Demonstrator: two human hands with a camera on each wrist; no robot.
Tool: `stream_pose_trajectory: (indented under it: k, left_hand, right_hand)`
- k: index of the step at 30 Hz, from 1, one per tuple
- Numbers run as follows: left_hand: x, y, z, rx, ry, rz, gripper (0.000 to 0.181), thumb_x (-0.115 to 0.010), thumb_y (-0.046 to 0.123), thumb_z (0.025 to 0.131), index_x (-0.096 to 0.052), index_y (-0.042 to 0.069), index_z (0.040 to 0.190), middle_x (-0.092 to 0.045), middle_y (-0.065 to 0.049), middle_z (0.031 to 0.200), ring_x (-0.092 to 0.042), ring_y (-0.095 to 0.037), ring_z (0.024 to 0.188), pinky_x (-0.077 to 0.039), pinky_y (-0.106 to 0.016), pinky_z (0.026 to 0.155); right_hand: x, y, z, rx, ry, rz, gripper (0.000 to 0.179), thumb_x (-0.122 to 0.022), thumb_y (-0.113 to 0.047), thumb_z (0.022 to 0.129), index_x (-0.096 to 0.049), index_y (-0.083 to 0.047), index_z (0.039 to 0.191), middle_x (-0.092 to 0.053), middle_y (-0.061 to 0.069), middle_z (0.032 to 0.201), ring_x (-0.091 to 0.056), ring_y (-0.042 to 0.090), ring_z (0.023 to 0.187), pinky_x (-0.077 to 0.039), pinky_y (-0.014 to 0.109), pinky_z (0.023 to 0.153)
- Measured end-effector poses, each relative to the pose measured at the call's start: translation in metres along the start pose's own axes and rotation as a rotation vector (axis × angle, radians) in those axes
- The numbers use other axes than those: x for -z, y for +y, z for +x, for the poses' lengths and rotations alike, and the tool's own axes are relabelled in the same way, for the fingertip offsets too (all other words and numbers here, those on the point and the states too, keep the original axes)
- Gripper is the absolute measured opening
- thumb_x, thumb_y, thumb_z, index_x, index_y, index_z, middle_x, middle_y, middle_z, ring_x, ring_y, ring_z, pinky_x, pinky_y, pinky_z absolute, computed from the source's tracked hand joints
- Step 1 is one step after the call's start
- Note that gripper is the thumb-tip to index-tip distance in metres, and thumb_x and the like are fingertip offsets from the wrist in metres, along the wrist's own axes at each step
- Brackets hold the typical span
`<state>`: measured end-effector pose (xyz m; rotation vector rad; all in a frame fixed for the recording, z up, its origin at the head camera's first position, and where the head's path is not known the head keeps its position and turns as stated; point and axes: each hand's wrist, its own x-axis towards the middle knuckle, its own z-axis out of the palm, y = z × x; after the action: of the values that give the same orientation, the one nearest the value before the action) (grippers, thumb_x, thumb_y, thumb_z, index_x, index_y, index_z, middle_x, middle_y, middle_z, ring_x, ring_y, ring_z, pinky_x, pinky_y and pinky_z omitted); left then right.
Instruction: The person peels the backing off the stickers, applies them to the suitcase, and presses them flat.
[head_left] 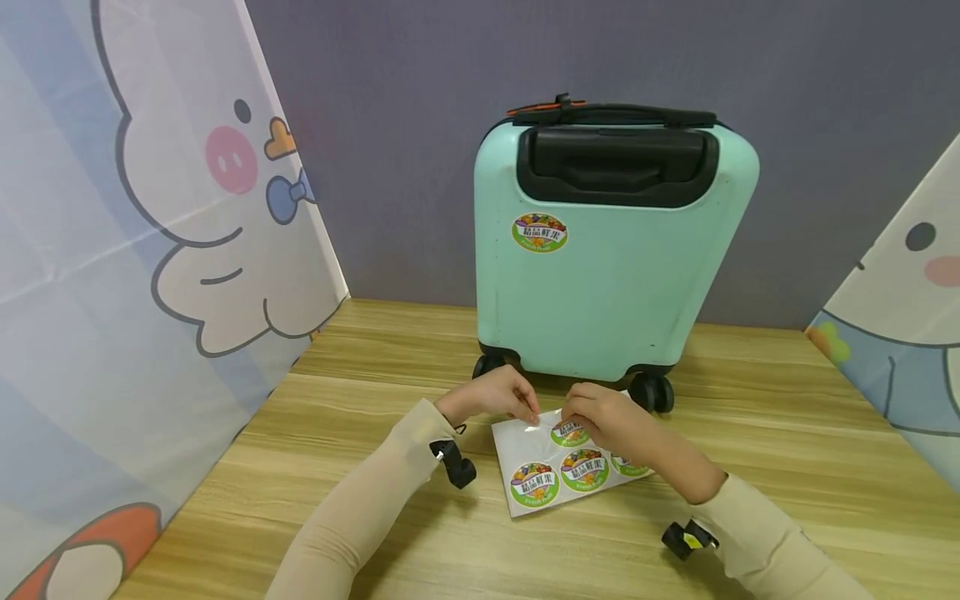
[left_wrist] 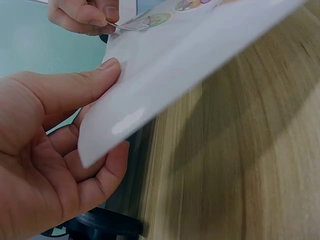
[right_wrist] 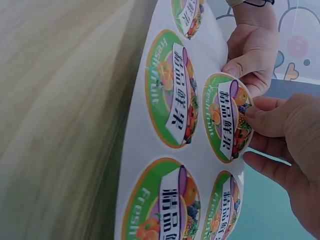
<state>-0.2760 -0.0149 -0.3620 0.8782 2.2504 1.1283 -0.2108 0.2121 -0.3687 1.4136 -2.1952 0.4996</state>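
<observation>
We see one sticker (head_left: 539, 232) on the suitcase (head_left: 600, 300), more stickers (head_left: 584, 470) on the sheet (head_left: 516, 446). The left hand (head_left: 497, 393) grips the sheet; the right hand (head_left: 609, 418) pinches a partly peeled sticker (right_wrist: 227, 117).

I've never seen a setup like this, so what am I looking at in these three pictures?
There's no robot here: these are a person's bare left hand and right hand, with a small black device near each cuff. The wide picture comes from a camera worn on the head, looking forward and down. The other two are close-ups from cameras on the left and right wrists.

A mint-green suitcase stands on the wood-grain surface, with one fruit sticker on its front.

In front of it, the left hand holds a corner of a white sticker sheet; the left wrist view shows that end raised off the surface. The right hand pinches the edge of one round sticker, which looks partly lifted.
</observation>
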Motion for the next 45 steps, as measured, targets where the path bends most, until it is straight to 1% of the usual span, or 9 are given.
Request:
stream_pose_trajectory:
  k: [4,11,17,24,29,32,38,41,45]
  left_hand:
    - [0.001,-0.002,-0.001,0.005,0.006,-0.01,0.008,-0.078,0.001,0.084,-0.077,-0.004,0.09,-0.073,-0.005,0.077,-0.059,-0.004,0.064,-0.051,-0.02,0.061]
    - [0.001,-0.005,0.001,0.005,0.011,-0.016,0.007,-0.079,0.001,0.083,-0.078,-0.003,0.089,-0.074,-0.006,0.077,-0.062,-0.005,0.066,-0.054,-0.022,0.062]
    - [0.002,-0.008,0.003,0.007,0.015,-0.005,0.008,-0.08,0.002,0.082,-0.078,-0.002,0.089,-0.074,-0.006,0.078,-0.062,-0.006,0.066,-0.053,-0.022,0.062]
    - [0.004,-0.009,0.003,0.019,0.029,-0.013,0.008,-0.08,0.001,0.082,-0.078,-0.003,0.088,-0.074,-0.007,0.078,-0.064,-0.007,0.066,-0.054,-0.022,0.063]
    - [0.003,-0.01,0.003,0.022,0.019,-0.035,0.009,-0.08,-0.001,0.082,-0.078,-0.004,0.089,-0.075,-0.008,0.079,-0.064,-0.006,0.067,-0.054,-0.022,0.065]
    - [0.003,-0.01,0.003,0.02,0.018,-0.038,0.009,-0.079,-0.001,0.081,-0.077,-0.005,0.089,-0.075,-0.009,0.08,-0.064,-0.005,0.066,-0.054,-0.021,0.064]
    - [0.003,-0.009,0.003,0.012,0.022,-0.012,0.011,-0.08,-0.001,0.081,-0.077,-0.006,0.09,-0.075,-0.01,0.079,-0.061,-0.005,0.064,-0.05,-0.019,0.06]
    - [0.003,-0.009,0.002,0.027,0.018,-0.016,0.011,-0.08,-0.002,0.081,-0.077,-0.006,0.09,-0.075,-0.011,0.08,-0.062,-0.005,0.065,-0.051,-0.019,0.06]
    - [0.001,-0.011,0.003,0.035,0.027,-0.004,0.009,-0.08,-0.002,0.08,-0.077,-0.006,0.089,-0.075,-0.01,0.079,-0.062,-0.005,0.065,-0.051,-0.02,0.061]
  right_hand:
    - [0.001,0.0,0.001,-0.008,-0.016,0.032,0.027,-0.076,0.017,0.074,-0.065,-0.005,0.086,-0.059,0.001,0.09,-0.061,0.013,0.08,-0.053,0.02,0.069]
    - [0.001,0.002,0.001,-0.044,-0.049,0.066,0.023,-0.074,0.016,0.078,-0.067,-0.005,0.086,-0.059,0.001,0.091,-0.062,0.012,0.081,-0.054,0.021,0.069]
    - [0.004,0.003,0.004,-0.073,-0.086,0.09,0.023,-0.071,0.017,0.08,-0.067,-0.004,0.087,-0.06,0.001,0.09,-0.063,0.013,0.079,-0.055,0.022,0.068]
    - [0.008,0.003,0.008,-0.131,-0.129,0.116,0.019,-0.069,0.015,0.083,-0.069,-0.004,0.088,-0.062,0.001,0.089,-0.064,0.014,0.08,-0.056,0.024,0.069]
    - [0.01,0.001,0.009,-0.163,-0.161,0.143,0.018,-0.068,0.015,0.085,-0.069,-0.003,0.089,-0.064,0.003,0.09,-0.065,0.016,0.081,-0.057,0.026,0.07]
    - [0.011,0.002,0.01,-0.162,-0.164,0.151,0.018,-0.068,0.015,0.084,-0.069,-0.002,0.089,-0.065,0.004,0.09,-0.066,0.017,0.08,-0.057,0.026,0.07]
    - [0.012,0.005,0.008,-0.154,-0.152,0.179,0.018,-0.068,0.015,0.084,-0.07,-0.002,0.089,-0.067,0.005,0.091,-0.066,0.017,0.079,-0.056,0.025,0.067]
    - [0.012,0.006,0.007,-0.158,-0.148,0.18,0.02,-0.068,0.017,0.083,-0.07,-0.002,0.089,-0.068,0.005,0.09,-0.066,0.017,0.079,-0.056,0.025,0.066]
    - [0.013,0.006,0.006,-0.161,-0.126,0.16,0.021,-0.068,0.018,0.082,-0.07,-0.003,0.088,-0.068,0.005,0.089,-0.066,0.017,0.077,-0.056,0.025,0.065]
